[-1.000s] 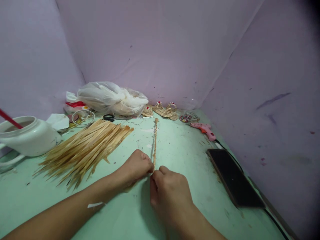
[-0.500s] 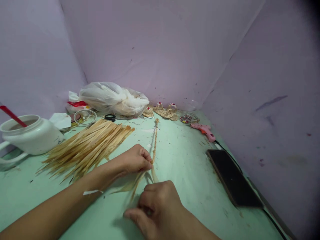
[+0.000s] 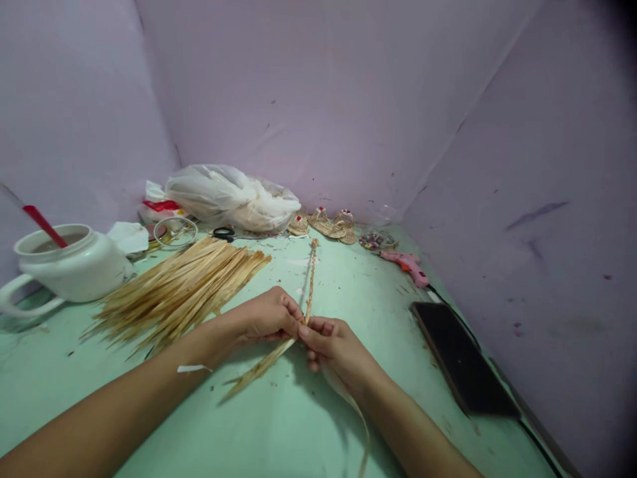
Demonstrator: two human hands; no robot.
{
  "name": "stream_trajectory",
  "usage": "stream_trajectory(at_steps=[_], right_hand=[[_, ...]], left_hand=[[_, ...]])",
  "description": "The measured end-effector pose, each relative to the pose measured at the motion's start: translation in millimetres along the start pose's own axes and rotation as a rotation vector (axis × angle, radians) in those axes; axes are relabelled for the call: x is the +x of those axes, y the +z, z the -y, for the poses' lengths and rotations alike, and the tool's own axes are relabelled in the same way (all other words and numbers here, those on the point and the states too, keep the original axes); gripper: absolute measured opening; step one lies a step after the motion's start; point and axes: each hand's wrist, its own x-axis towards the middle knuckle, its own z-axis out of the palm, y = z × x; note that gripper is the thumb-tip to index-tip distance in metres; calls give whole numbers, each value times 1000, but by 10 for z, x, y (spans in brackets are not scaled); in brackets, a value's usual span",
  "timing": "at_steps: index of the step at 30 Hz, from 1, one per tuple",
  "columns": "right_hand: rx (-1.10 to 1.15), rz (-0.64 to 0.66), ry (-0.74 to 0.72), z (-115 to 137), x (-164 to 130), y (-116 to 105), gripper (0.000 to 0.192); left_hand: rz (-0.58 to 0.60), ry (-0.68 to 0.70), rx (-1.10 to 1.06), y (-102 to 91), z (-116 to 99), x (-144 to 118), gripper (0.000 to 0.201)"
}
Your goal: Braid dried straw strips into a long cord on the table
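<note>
A thin straw braid (image 3: 310, 277) runs away from me along the green tabletop (image 3: 358, 299). My left hand (image 3: 266, 315) pinches its near end, and my right hand (image 3: 332, 346) meets it there, gripping loose straw strands. One strand (image 3: 256, 372) trails toward the lower left on the table. Another strand (image 3: 359, 418) curls down beside my right forearm. A pile of flat straw strips (image 3: 179, 289) lies to the left of my hands.
A white pot with a red stick (image 3: 70, 265) stands at far left. At the back are a plastic bag (image 3: 231, 198), scissors (image 3: 223, 233), small woven sandals (image 3: 328, 224), beads (image 3: 372, 240) and a pink glue gun (image 3: 405, 263). A dark phone (image 3: 460, 355) lies at right.
My right hand drew back toward me with the strands half a second ago, then returned up to the braid end beside my left hand. The loose strands now lie differently.
</note>
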Motion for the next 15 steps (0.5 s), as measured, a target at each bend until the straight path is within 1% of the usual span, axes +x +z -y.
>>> stream_trajectory(at_steps=[4, 6, 9, 11, 15], right_hand=[[-204, -101, 15, -45, 2, -37, 30], [-312, -166, -32, -66, 11, -47, 28], [-444, -236, -141, -103, 16, -20, 25], [-439, -262, -173, -126, 14, 9, 24], [-337, -330, -198, -150, 14, 32, 22]], left_hand=[[17, 24, 99, 2, 0, -20, 9], [0, 23, 127, -3, 3, -27, 8], [-45, 27, 214, -8, -5, -38, 6], [-78, 22, 281, -9, -25, -48, 7], [-124, 19, 441, 7, -75, -74, 11]])
